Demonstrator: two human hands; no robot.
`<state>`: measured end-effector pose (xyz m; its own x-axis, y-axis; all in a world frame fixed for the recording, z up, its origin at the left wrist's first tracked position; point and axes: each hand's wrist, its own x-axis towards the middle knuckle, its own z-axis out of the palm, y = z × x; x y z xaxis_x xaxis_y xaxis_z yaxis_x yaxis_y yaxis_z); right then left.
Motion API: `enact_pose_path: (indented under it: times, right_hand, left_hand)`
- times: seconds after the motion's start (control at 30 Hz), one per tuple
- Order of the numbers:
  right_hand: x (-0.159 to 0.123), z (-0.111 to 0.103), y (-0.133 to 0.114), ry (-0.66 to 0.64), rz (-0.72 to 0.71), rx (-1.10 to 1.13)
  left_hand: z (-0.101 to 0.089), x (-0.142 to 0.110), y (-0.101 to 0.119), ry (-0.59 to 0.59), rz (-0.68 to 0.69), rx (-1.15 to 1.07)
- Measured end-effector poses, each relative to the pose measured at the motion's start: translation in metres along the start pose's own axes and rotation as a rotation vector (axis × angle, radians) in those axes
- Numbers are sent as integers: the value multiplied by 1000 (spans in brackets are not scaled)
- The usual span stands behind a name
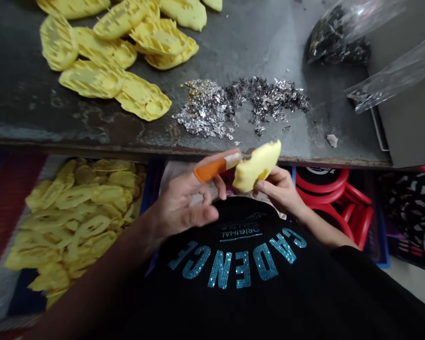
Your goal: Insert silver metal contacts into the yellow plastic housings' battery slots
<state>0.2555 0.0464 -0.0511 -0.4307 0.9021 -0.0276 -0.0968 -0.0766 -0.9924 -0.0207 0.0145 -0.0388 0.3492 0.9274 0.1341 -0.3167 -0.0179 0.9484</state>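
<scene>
Over the table's front edge, my right hand point(281, 191) pinches a yellow molded shell point(257, 166) between thumb and fingers. The shell is tilted, with its far end raised to the right. My left hand point(189, 196) is beside it, fingers apart, holding nothing. An orange finger sleeve point(210, 170) and a pale wrap cover its index finger, whose tip is close to the shell's left end; I cannot tell whether they touch. Beyond the hands, a spread of small silver metal clips point(207, 111) and darker metal clips point(265, 97) lies on the metal table point(233, 47).
Several more yellow shells point(92, 78) are piled at the table's back left. Clear bags of dark small parts point(336, 38) lie by a grey box point(407, 94) at right. Below the edge are a heap of yellow pieces point(81, 212) and red-rimmed black discs point(322, 189).
</scene>
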Motion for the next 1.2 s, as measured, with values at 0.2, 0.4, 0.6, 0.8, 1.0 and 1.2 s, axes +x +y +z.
enact_pose_path:
  times: [0.2,0.4,0.6,0.8,1.0,1.2]
  right_hand:
    - [19,27,5,-429,361,358]
    - [33,-27,-35,-61,-213,-612]
    - [71,-42,-29,57,-539,-1299]
    - [87,-22,-18,-38,-528,-1465]
    - [68,-31,-25,-110,-560,-1430]
    - [58,-34,-31,-161,-455,-1440]
  left_hand:
    - [-5,-4,-24,-71,-5,-185]
    - [1,-12,-6,297,-96,-286]
    - [-3,-7,-7,345,-105,-372]
    - [9,-11,1,422,-173,-473]
    - [13,-10,-1,415,-183,-497]
    - [16,-14,-8,382,-218,-542]
